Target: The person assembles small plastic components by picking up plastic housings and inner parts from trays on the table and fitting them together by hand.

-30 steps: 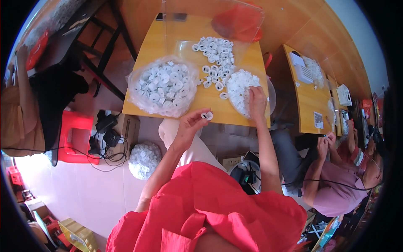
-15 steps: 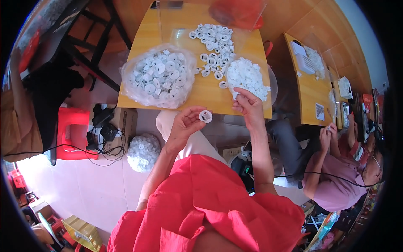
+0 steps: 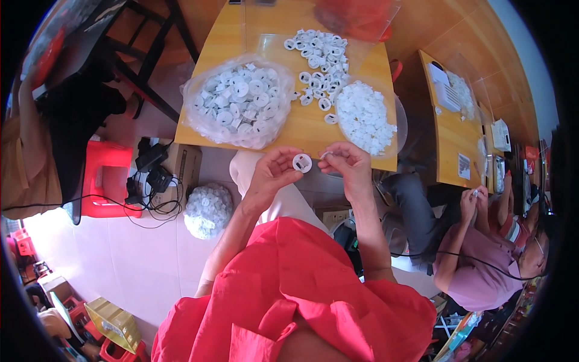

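My left hand (image 3: 272, 176) holds a white round plastic disc (image 3: 302, 163) by its edge, with a dark slot in its face. Close beside it, my right hand (image 3: 351, 168) pinches a small white plastic piece (image 3: 326, 155), mostly covered by the fingertips. A narrow gap separates the piece from the disc. Both hands are just off the table's near edge. Beyond them on the table lie a clear bag (image 3: 189, 104) full of white round parts, a loose spread of slotted white discs (image 3: 325, 60), and a heap of small white pieces (image 3: 365, 117) at the right.
The wooden table (image 3: 220, 45) also carries a red bag (image 3: 357, 17) at its far end. On the floor sit a bag of white parts (image 3: 208, 211), a red stool (image 3: 107, 175) and tangled power adapters (image 3: 158, 180). To the right, a co-worker (image 3: 479, 262) sits by another table (image 3: 446, 163).
My right hand has come down and left from the heap of small pieces, bringing one piece close to the disc. My left hand still holds the disc. The whole view has shifted slightly.
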The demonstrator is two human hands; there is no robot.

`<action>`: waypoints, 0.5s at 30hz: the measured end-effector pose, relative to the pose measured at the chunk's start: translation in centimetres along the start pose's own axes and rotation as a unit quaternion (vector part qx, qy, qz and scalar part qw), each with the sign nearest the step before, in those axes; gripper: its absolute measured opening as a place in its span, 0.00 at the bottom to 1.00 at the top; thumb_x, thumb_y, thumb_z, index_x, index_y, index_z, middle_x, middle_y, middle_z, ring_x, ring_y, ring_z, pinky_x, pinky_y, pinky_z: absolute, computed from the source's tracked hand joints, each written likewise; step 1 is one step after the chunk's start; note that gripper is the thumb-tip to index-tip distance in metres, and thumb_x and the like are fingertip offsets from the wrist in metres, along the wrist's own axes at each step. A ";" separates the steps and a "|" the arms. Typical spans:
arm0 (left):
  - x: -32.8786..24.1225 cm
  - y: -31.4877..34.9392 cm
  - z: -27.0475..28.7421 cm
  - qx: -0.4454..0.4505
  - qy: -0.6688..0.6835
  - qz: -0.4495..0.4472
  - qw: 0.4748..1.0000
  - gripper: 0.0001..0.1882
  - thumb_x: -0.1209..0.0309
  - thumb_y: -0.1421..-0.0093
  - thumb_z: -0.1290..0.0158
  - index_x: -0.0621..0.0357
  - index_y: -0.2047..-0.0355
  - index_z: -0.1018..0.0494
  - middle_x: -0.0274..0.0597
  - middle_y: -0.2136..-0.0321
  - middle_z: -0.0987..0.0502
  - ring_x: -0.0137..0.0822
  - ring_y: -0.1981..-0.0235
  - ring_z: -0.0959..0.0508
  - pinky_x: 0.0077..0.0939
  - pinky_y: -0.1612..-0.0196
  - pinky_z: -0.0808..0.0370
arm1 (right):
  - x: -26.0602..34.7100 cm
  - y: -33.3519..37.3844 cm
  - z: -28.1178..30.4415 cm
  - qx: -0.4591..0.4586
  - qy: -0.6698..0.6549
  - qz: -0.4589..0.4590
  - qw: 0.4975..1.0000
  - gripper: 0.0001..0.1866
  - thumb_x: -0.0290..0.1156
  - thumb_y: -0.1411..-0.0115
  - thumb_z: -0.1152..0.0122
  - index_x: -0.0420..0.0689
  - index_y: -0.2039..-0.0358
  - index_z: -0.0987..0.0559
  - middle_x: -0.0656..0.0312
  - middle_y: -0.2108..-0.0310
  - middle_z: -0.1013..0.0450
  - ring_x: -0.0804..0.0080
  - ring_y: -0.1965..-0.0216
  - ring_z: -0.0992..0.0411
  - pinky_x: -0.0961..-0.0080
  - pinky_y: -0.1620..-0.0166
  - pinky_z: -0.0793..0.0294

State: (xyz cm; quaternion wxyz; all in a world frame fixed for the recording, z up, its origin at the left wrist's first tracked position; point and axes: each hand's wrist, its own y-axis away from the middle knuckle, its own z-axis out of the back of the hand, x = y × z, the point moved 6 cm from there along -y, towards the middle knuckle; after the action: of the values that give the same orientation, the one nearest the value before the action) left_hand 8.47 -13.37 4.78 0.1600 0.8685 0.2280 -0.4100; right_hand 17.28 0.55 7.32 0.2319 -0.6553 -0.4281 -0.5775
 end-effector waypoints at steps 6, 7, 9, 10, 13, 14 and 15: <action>-0.2 0.2 -0.2 -0.003 -0.006 -0.007 1.000 0.20 0.82 0.49 0.45 0.61 0.55 0.34 0.38 0.60 0.27 0.26 0.58 0.27 0.20 0.52 0.30 | 0.5 1.0 -1.3 0.023 -0.018 0.009 1.000 0.07 0.17 0.49 0.43 0.35 0.67 0.23 0.53 0.66 0.25 0.71 0.67 0.25 0.79 0.62 0.25; -0.3 0.2 -0.2 -0.004 -0.006 -0.006 1.000 0.20 0.82 0.49 0.45 0.61 0.55 0.34 0.38 0.60 0.27 0.26 0.58 0.27 0.20 0.52 0.30 | 0.5 1.1 -1.5 0.028 -0.014 0.007 0.999 0.07 0.16 0.49 0.43 0.35 0.68 0.22 0.53 0.65 0.25 0.71 0.66 0.25 0.79 0.61 0.25; -0.5 0.2 -0.5 0.009 -0.005 -0.015 1.000 0.19 0.83 0.49 0.45 0.61 0.55 0.34 0.38 0.60 0.27 0.26 0.59 0.27 0.20 0.53 0.30 | 1.0 1.5 -1.8 0.032 0.016 0.041 0.999 0.08 0.15 0.50 0.43 0.35 0.67 0.23 0.53 0.64 0.25 0.71 0.65 0.26 0.79 0.61 0.25; -0.6 0.3 -0.6 0.009 -0.005 -0.015 1.000 0.19 0.83 0.49 0.45 0.61 0.55 0.34 0.38 0.60 0.27 0.26 0.59 0.27 0.20 0.53 0.30 | 1.4 1.8 -2.1 0.035 0.046 0.074 0.996 0.09 0.14 0.51 0.43 0.34 0.66 0.23 0.53 0.63 0.26 0.71 0.63 0.26 0.79 0.60 0.26; -0.8 0.4 -0.8 0.010 -0.013 -0.023 1.000 0.20 0.83 0.49 0.45 0.62 0.55 0.34 0.38 0.60 0.27 0.26 0.58 0.26 0.20 0.53 0.29 | 1.6 2.4 -2.7 0.031 0.045 0.137 0.989 0.12 0.13 0.51 0.41 0.35 0.64 0.23 0.55 0.62 0.26 0.74 0.61 0.27 0.82 0.61 0.27; -0.9 0.4 -0.9 0.009 -0.018 -0.031 0.999 0.20 0.84 0.49 0.45 0.62 0.55 0.34 0.38 0.60 0.27 0.26 0.58 0.26 0.19 0.53 0.29 | 1.6 2.5 -2.8 0.031 0.044 0.137 0.989 0.12 0.13 0.51 0.41 0.35 0.64 0.23 0.55 0.62 0.26 0.74 0.61 0.27 0.82 0.61 0.27; -0.9 0.4 -0.9 0.009 -0.022 -0.039 0.999 0.20 0.84 0.49 0.45 0.62 0.55 0.34 0.39 0.60 0.27 0.26 0.58 0.27 0.19 0.53 0.29 | 1.8 2.7 -2.9 0.017 0.069 0.139 0.988 0.11 0.13 0.51 0.41 0.36 0.65 0.24 0.55 0.61 0.26 0.74 0.61 0.27 0.83 0.61 0.28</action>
State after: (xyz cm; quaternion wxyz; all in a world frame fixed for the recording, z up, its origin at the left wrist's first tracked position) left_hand 8.75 -13.55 6.11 0.1416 0.8510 0.2542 -0.4371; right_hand 17.83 -2.62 10.17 0.3500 -0.6628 -0.3254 -0.5764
